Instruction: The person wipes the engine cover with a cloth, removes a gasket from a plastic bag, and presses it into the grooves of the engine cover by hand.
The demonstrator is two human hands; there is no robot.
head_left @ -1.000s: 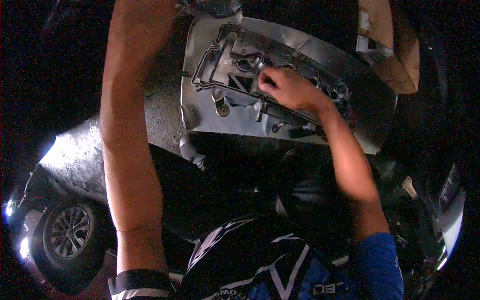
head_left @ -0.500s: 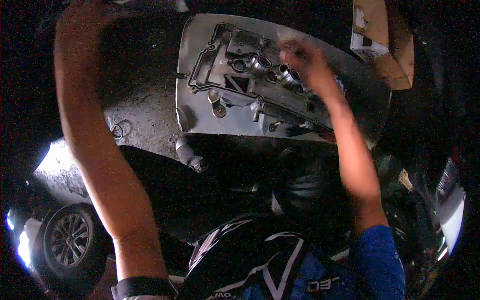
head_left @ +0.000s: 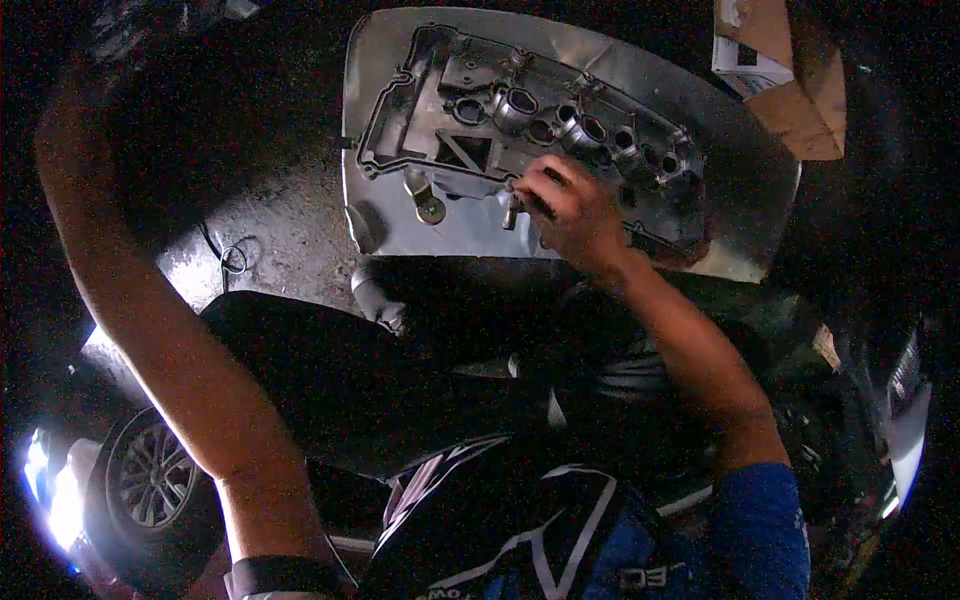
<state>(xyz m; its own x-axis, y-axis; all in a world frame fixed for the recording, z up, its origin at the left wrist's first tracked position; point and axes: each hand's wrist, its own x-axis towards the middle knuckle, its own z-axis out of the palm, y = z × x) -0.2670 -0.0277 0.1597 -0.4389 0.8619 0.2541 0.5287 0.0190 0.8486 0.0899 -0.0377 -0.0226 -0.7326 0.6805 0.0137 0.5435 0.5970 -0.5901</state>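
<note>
An engine valve cover (head_left: 410,130) lies with its hollow side up, a dark gasket (head_left: 365,150) running round its rim. My right hand (head_left: 585,215) is at the near edge of the cover, fingers curled together against the rim; what is between the fingertips is hidden. Just left of those fingers, a short metal pipe stub (head_left: 511,212) sticks out from the cover. A round metal fitting (head_left: 428,208) is further left. My left arm reaches up the left side, and my left hand (head_left: 75,110) is lost in deep shadow, its fingers not readable.
The cover rests on a curved silver panel (head_left: 460,240). An open cardboard box (head_left: 800,110) stands at the back right. A thin looped cable (head_left: 233,260) lies on the rough floor (head_left: 290,220). A car wheel (head_left: 152,475) shows at lower left.
My right hand has moved from the far side of the cover to its near edge, down and left. My left arm has swung further left into the dark. The view has shifted slightly.
</note>
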